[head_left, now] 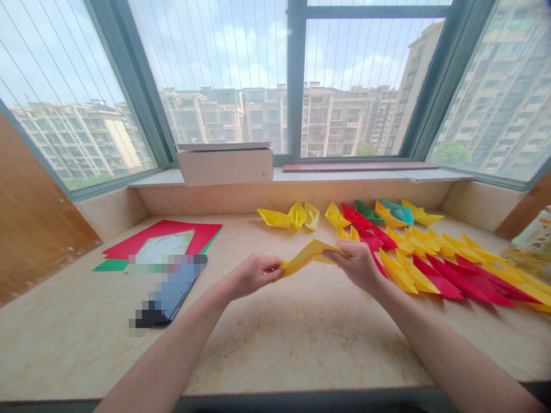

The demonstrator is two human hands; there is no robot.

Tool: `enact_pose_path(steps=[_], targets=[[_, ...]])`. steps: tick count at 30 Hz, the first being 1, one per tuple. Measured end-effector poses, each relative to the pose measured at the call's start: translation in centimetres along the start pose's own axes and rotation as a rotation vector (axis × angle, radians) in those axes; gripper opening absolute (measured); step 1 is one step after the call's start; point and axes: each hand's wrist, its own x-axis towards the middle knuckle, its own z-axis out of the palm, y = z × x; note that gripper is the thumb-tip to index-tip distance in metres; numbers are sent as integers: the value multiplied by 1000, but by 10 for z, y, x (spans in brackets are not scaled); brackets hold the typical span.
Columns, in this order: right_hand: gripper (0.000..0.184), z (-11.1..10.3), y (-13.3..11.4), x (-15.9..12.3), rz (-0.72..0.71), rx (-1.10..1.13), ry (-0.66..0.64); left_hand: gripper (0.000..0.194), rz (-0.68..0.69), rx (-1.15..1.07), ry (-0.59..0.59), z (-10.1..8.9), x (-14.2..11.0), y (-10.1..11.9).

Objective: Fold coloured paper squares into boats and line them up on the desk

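Note:
A folded yellow paper boat (310,252) is stretched between my two hands, above the middle of the stone counter (275,350). My left hand (257,274) pinches its left tip between thumb and fingers. At the opposite tip, my right hand (356,259) grips the paper, with the thumb on the near side. The boat's middle rises to a peak. Just right of my right hand stand finished paper boats, among them a yellow boat (398,271) and a red boat (437,278). Part of a red boat lies hidden behind my right wrist.
Left on the counter lie red paper sheets (150,234), a green sheet (111,265) and a dark phone-like object (176,292), partly blurred. Several yellow boats (275,218) line the back. A white box (226,165) sits on the sill; a bottle (534,241) stands far right.

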Motion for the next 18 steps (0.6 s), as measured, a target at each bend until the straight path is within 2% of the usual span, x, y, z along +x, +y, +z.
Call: enact_pose_path(steps=[3,8,12,15,18], targets=[[58,-2,-3,0,25,36,-41,24,-27,47,-12,-2,0,-2],[60,-4,-8,0,73,83,-157,22,-29,75,34,-3,1,0],[58,-5,-8,0,98,105,-171,23,-41,93,51,-4,0,5],[55,-4,-7,0,193,168,-167,24,-33,83,59,-5,-1,6],[51,-3,-5,1,334,230,-150,23,-39,-69,86,-1,1,4]])
